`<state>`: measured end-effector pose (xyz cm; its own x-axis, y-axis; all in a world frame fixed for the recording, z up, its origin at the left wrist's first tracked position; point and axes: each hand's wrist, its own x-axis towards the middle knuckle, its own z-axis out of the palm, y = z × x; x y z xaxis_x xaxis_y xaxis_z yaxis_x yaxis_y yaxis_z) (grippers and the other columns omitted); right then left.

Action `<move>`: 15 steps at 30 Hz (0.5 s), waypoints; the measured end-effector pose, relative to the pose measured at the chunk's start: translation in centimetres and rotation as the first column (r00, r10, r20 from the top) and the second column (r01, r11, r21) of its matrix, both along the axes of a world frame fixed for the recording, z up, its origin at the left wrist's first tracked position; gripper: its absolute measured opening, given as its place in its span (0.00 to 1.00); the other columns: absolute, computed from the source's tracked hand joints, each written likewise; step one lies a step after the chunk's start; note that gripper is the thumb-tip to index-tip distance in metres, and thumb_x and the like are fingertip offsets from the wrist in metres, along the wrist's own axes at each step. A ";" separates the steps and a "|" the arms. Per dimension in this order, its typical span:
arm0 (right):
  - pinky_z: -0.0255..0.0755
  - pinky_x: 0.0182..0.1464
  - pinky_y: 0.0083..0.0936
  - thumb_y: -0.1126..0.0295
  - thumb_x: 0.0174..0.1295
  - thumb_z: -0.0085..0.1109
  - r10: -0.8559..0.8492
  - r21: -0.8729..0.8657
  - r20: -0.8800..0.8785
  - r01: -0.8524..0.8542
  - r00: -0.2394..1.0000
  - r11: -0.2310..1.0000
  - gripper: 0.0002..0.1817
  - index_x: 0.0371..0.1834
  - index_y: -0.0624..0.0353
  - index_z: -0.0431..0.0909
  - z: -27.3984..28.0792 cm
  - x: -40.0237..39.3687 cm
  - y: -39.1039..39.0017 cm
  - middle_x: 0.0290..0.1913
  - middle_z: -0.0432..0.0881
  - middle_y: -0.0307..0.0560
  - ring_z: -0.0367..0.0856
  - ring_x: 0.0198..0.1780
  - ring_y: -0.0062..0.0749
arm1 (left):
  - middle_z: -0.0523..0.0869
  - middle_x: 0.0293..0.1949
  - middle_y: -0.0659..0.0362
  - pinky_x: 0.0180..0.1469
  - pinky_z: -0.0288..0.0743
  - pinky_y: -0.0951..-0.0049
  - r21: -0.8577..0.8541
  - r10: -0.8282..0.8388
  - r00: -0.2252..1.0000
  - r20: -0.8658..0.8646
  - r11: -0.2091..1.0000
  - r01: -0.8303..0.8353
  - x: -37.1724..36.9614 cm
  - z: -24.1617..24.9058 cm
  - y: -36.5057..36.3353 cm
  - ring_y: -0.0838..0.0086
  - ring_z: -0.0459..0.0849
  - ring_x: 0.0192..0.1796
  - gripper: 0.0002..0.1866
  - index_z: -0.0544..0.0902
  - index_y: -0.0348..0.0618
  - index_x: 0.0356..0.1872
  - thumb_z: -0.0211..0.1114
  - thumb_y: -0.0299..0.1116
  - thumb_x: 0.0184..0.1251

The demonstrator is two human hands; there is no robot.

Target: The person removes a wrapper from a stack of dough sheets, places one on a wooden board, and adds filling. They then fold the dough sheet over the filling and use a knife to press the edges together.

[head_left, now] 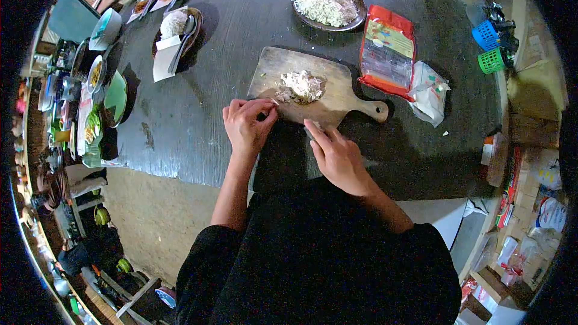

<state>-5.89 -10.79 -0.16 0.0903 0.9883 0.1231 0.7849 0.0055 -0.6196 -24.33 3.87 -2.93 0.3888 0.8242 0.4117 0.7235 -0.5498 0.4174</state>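
A wooden cutting board (337, 75) with a handle lies on the dark table, bearing a small heap of chopped pale food (303, 86). At the board's lower left edge is my left hand (248, 121), its thumb and index finger pinched at a small pale piece. My right hand (338, 159) is closed around a dark object, probably a knife, by the board's lower edge; most of it is hidden under the fingers. Above the board stands a dark plate (363, 15) piled with shredded pale food (326, 5).
Right of the board lie a red package (388, 51) and a white plastic bag (428, 93). Plates with rice (174, 24) stand at the upper left. A white bowl (105, 29) and a green dish (115, 97) are at the left edge. Baskets (485, 35) hang at the right.
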 end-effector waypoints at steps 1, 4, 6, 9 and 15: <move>0.81 0.30 0.49 0.66 0.72 0.58 0.026 0.004 -0.027 -0.025 0.999 1.000 0.28 0.76 0.47 0.70 0.0 0.1 -0.3 0.43 0.82 0.60 0.85 0.29 0.58 | 0.93 0.39 0.70 0.51 0.72 0.64 0.008 0.003 1.000 -0.002 1.000 -0.003 0.0 -0.2 0.0 0.71 0.85 0.44 0.07 0.93 0.57 0.32 0.80 0.38 0.51; 0.81 0.30 0.50 0.66 0.72 0.58 0.052 0.009 -0.046 -0.052 0.998 0.999 0.27 0.75 0.47 0.70 -0.2 0.0 -0.6 0.43 0.81 0.59 0.85 0.29 0.58 | 0.94 0.39 0.70 0.51 0.73 0.64 0.004 0.000 1.000 -0.016 1.000 0.001 -0.1 0.0 0.1 0.70 0.85 0.44 0.07 0.93 0.56 0.32 0.80 0.37 0.50; 0.81 0.30 0.50 0.66 0.72 0.58 0.057 0.009 -0.038 -0.057 0.998 0.998 0.28 0.76 0.48 0.70 -0.2 -0.1 -0.6 0.43 0.81 0.59 0.85 0.29 0.57 | 0.94 0.39 0.70 0.51 0.73 0.63 -0.009 -0.004 1.000 -0.027 1.000 0.004 -0.2 0.0 0.0 0.70 0.85 0.44 0.07 0.93 0.56 0.32 0.80 0.37 0.50; 0.81 0.29 0.48 0.67 0.72 0.59 0.068 -0.083 0.033 -0.065 0.997 0.994 0.28 0.76 0.49 0.70 -0.2 -0.4 -0.3 0.43 0.80 0.59 0.85 0.28 0.55 | 0.94 0.39 0.69 0.52 0.73 0.63 -0.020 -0.006 1.000 -0.008 1.000 0.006 -0.2 -0.1 0.1 0.70 0.85 0.45 0.07 0.93 0.55 0.32 0.80 0.37 0.51; 0.82 0.27 0.45 0.66 0.72 0.59 0.046 0.028 0.085 -0.049 0.995 0.998 0.29 0.76 0.49 0.69 -0.9 -0.8 1.0 0.41 0.82 0.59 0.85 0.27 0.54 | 0.93 0.37 0.69 0.51 0.73 0.64 -0.048 0.008 1.000 -0.008 0.999 -0.009 -0.2 0.1 0.1 0.70 0.86 0.43 0.07 0.93 0.56 0.32 0.80 0.37 0.51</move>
